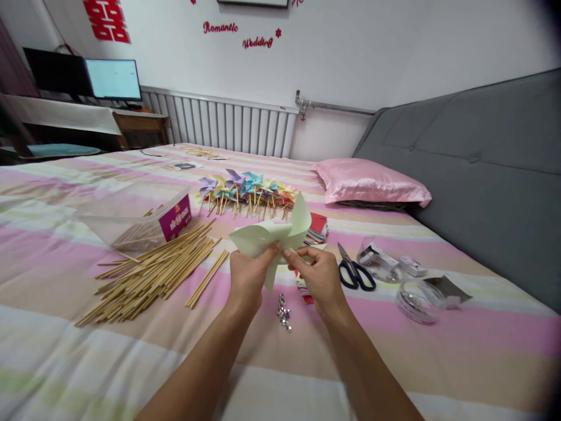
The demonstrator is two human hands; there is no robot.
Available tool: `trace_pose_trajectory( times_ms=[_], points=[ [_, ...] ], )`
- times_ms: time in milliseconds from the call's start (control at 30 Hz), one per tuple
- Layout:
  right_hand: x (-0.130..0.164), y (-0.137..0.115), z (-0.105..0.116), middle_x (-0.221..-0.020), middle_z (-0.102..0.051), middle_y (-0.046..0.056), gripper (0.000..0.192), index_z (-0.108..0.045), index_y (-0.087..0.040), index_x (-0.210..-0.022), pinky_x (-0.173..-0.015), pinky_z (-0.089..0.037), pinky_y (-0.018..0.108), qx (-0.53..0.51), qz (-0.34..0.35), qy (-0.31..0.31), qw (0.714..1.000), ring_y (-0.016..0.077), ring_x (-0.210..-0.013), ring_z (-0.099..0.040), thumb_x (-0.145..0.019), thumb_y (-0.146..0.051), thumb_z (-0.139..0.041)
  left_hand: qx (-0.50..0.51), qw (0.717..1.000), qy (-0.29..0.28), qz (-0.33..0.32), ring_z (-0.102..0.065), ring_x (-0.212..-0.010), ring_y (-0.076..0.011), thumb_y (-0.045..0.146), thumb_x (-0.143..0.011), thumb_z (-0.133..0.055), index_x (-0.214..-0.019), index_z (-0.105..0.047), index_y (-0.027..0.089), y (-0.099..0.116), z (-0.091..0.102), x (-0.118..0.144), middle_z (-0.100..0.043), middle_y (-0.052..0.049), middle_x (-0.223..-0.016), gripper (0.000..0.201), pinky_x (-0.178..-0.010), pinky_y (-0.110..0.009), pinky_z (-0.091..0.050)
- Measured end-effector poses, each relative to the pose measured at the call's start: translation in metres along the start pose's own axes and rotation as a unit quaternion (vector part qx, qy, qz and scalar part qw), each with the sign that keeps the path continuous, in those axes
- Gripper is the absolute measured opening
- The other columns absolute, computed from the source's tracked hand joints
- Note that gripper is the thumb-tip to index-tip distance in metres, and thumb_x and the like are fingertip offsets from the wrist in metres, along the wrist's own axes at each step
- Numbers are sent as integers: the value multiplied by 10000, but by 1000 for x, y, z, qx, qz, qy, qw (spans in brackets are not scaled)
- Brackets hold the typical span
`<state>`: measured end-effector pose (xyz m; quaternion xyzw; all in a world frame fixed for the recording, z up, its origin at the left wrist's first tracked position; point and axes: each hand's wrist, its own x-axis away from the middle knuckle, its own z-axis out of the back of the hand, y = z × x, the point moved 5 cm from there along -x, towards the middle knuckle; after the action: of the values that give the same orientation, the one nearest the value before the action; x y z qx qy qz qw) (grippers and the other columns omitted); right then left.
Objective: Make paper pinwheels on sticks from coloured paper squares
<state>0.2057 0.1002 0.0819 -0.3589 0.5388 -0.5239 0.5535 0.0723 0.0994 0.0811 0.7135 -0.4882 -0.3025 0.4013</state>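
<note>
A pale green paper pinwheel (258, 235) with curled blades is held up over the bed between both hands. My left hand (248, 275) pinches it near the centre, thumb on top. My right hand (318, 275) closes thumb and fingers on its right side, by the middle; whether a pin sits in those fingertips is hidden. Below the hands lies a small heap of silvery metal pieces (284, 314). Stacks of coloured paper (318, 225) show behind and under the right hand. Dark-handled scissors (356, 273) rest to its right.
Many wooden sticks (162, 278) spread out at left, beside a clear plastic box (131, 219). Finished pinwheels (249, 187) are heaped farther back. A round clear container (419, 301) and small packages (412, 266) lie at right, near a pink pillow (368, 180) and grey headboard (473, 169).
</note>
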Motion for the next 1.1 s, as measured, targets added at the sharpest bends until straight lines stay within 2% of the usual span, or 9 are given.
trace_pose_trajectory(
  times_ms=[100,200,300,367,433,533,667,900,1100],
  points=[
    [2,0,-1,-556,-644,26,325,-645,-158,-639,-493,-409,240,-1,3,0,1000,165,-546,-602,-683,-478,-677,16,1000,5,6,-649,-700,-180,171,-495,-817,-874,-712,100,-1,2,-2,-721,-65,-785,400,-675,-279,-502],
    [4,2,-2,-611,-651,15,354,-586,-175,-747,-484,-421,240,-28,3,44,999,162,-530,-601,-632,-480,-723,48,998,12,27,-660,-739,-182,165,-510,-811,-899,-702,111,-3,3,-5,-725,-60,-812,408,-696,-274,-511],
    [5,5,-2,-938,-674,71,556,-490,-199,-998,-498,-462,245,-86,16,112,990,155,-593,-630,-581,-439,-770,72,996,15,50,-667,-768,-181,152,-515,-812,-910,-695,118,-5,3,-6,-726,-54,-817,414,-714,-264,-520],
    [5,8,-5,-1178,-587,122,736,-389,-217,-1158,-549,-497,255,-135,19,137,981,154,-682,-647,-568,-407,-784,87,995,13,56,-669,-773,-171,141,-522,-811,-910,-691,122,-6,2,-6,-727,-49,-819,406,-724,-253,-523],
    [4,13,-9,-1263,-533,143,853,-316,-225,-1251,-605,-517,269,-190,-5,145,971,158,-751,-650,-561,-388,-791,101,993,7,63,-670,-774,-165,132,-536,-804,-906,-687,124,-7,1,-4,-727,-47,-827,388,-730,-250,-528],
    [4,17,-16,-1142,-627,125,757,-446,-186,-1214,-610,-512,272,-257,-69,117,957,177,-777,-650,-569,-390,-788,114,990,-4,78,-673,-783,-174,133,-554,-795,-913,-682,127,-12,-2,0,-727,-53,-848,377,-727,-261,-537],
    [7,11,-24,-973,-712,82,433,-679,-150,-937,-604,-494,254,-294,-103,38,949,209,-838,-657,-577,-366,-782,121,989,-11,88,-677,-793,-181,140,-554,-795,-923,-684,124,-17,-6,4,-729,-62,-859,385,-721,-255,-538],
    [10,7,-20,-941,-728,90,365,-708,-126,-910,-777,-550,350,-347,-85,107,928,276,-978,-647,-578,-261,-775,123,987,-26,99,-679,-790,-169,122,-572,-780,-971,-679,132,-18,-13,12,-733,-49,-851,411,-746,-248,-527],
    [7,9,-17,-903,-736,61,368,-705,-134,-914,-832,-541,334,-381,-80,116,914,253,-966,-656,-560,-199,-777,114,985,-56,115,-670,-826,-171,145,-598,-776,-992,-674,118,-18,-15,14,-724,-76,-914,407,-754,-242,-514]
  ],
)
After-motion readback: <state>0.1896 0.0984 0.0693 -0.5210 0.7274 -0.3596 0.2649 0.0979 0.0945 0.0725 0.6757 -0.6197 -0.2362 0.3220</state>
